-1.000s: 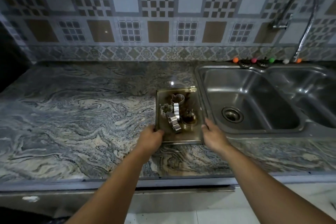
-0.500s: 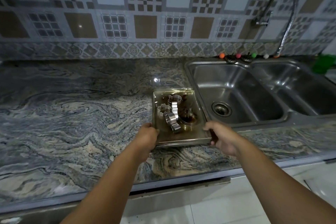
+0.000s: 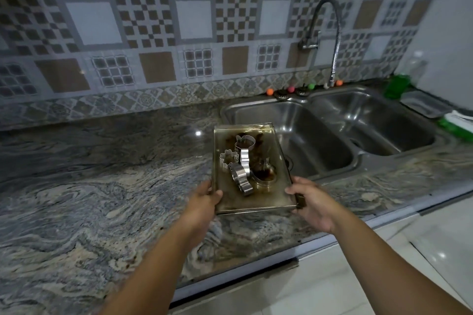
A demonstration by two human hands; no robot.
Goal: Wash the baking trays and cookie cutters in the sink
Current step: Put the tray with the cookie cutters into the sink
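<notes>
tray sits mid-frame, gripped at its near corners by left hand and right hand, likely kept level so the cookie cutters resting on its stained floor don't slide. its far edge overlaps the sink at centre right, above the tabletop.
</notes>
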